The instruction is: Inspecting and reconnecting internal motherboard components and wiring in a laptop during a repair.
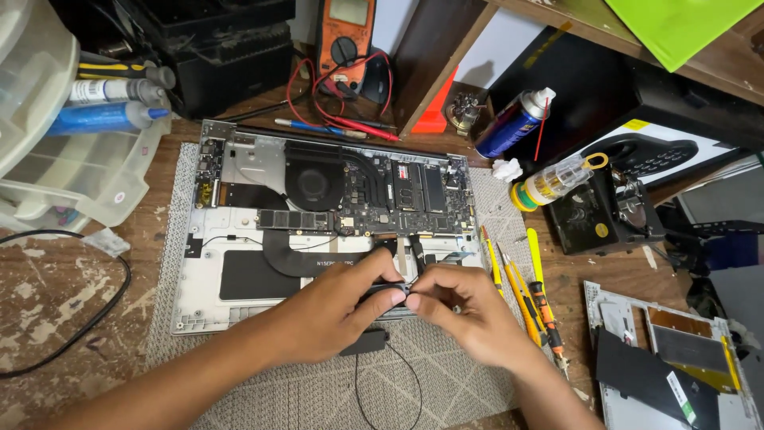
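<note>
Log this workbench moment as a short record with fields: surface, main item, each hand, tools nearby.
surface: worn wooden bench with a grey woven mat
main item: opened silver laptop chassis, circuit board and black round fan exposed
left hand: left hand pinching a small black speaker part at the chassis front edge
right hand: right hand, fingertips meeting the left on the same part
tools nearby: yellow-handled screwdrivers right of the chassis; blue spray can; orange multimeter behind

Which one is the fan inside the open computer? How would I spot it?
Find the opened laptop on the grey mat. The fan sits in its upper middle, above both hands. It is the only round black part; everything nearby is flat and rectangular.
</note>
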